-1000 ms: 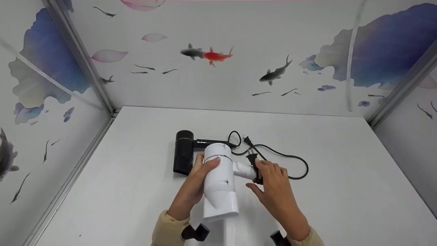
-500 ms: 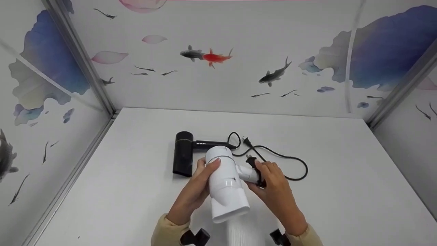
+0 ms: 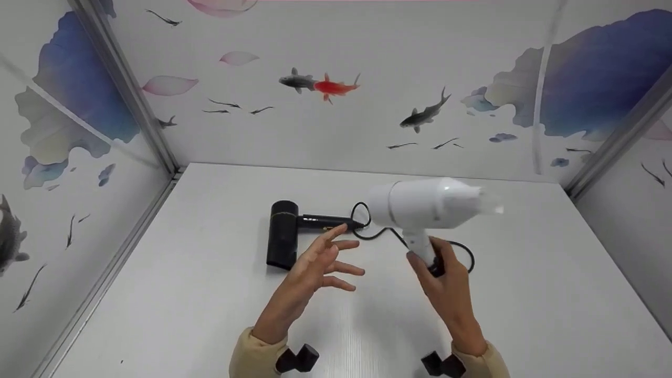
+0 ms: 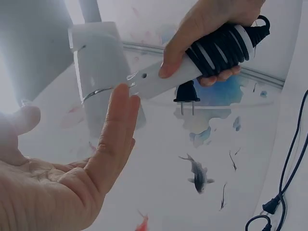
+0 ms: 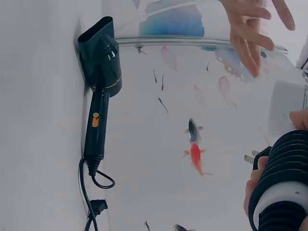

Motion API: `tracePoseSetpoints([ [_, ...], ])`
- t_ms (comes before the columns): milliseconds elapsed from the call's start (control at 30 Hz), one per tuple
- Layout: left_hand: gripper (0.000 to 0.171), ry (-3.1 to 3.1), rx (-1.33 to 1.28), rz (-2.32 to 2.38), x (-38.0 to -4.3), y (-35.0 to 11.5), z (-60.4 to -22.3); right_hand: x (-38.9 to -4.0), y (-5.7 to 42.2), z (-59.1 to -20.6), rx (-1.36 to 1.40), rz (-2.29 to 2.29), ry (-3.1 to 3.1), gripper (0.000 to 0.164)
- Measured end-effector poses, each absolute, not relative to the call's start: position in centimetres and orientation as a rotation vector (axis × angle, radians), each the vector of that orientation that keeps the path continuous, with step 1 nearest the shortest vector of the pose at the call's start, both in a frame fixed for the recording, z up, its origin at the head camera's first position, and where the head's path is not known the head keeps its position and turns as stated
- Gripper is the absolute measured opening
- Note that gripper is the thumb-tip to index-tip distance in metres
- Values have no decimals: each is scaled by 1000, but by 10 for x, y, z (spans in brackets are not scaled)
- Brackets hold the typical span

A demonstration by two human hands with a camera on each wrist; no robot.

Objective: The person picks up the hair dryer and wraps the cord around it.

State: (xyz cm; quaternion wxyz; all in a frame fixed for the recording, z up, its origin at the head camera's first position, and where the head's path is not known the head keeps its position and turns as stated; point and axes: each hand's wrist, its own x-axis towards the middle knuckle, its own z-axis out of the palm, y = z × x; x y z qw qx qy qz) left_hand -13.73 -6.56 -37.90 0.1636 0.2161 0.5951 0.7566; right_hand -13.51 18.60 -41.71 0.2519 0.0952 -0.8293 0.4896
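Hiding black cord (image 3: 389, 229) (partly) is the white hairdryer (image 3: 420, 203).

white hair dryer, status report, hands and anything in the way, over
Right hand gripping white hair dryer, raised. Left hand holding nothing. Black hair dryer lying nearby; nothing seems in the way.

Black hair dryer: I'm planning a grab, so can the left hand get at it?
Probably yes: the left hand is empty and looks near the black dryer; the right hand holds the white dryer farther right.
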Motion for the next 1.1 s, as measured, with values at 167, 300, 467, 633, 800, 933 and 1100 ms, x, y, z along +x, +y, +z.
tracePoseSetpoints([
  [167,50,1744,616,2107,-139,-65,-381,-138,216,-407,-143,1637,-2319,36],
  [300,49,1768,623,2084,-139,-64,-383,-146,243,-404,-305,1836,-2324,40],
  [467,49,1777,615,2086,-141,-66,-385,-158,273,-414,-454,1950,-2294,44],
  [633,49,1786,606,2077,-143,-66,-386,-169,304,-435,-693,2001,-2236,55],
  [800,49,1793,596,2065,-144,-65,-388,-174,330,-459,-801,1846,-2223,67],
  [933,49,1798,585,2061,-145,-63,-389,-174,344,-477,-797,1552,-2401,72],
  [1100,48,1810,568,2050,-146,-62,-390,-174,353,-492,-698,1438,-2526,71],
])
